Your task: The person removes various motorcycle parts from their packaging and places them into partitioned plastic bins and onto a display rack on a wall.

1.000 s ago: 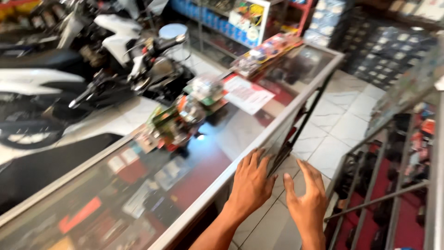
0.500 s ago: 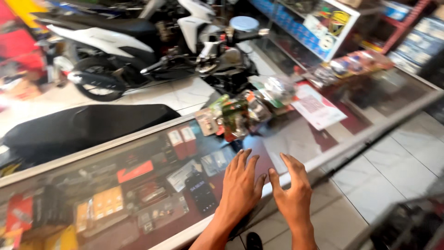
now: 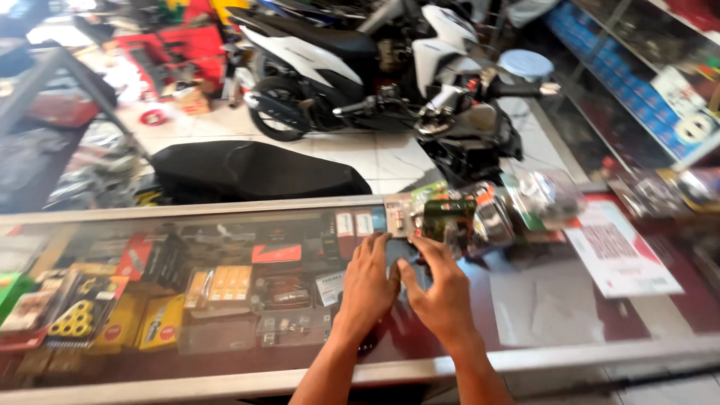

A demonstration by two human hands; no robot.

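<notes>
My left hand (image 3: 369, 281) lies flat, fingers spread, on the glass top of a display counter (image 3: 225, 225). My right hand (image 3: 442, 292) rests right beside it on the glass, fingers extended toward a heap of small packaged parts (image 3: 465, 217) at the counter's far edge. Its fingertips come close to the green package in that heap. Neither hand holds anything. Under the glass lie several boxed and carded spare parts (image 3: 225, 285).
A white printed sheet (image 3: 619, 251) lies on the glass to the right. Beyond the counter a black motorcycle seat (image 3: 255, 172) sits on the tiled floor, with a white scooter (image 3: 360, 60) behind it. Shelves of blue boxes (image 3: 637, 82) stand at right.
The view has swung left along the counter. Both hands have moved from the counter's near edge onto the glass, closer to the heap of packaged parts.
</notes>
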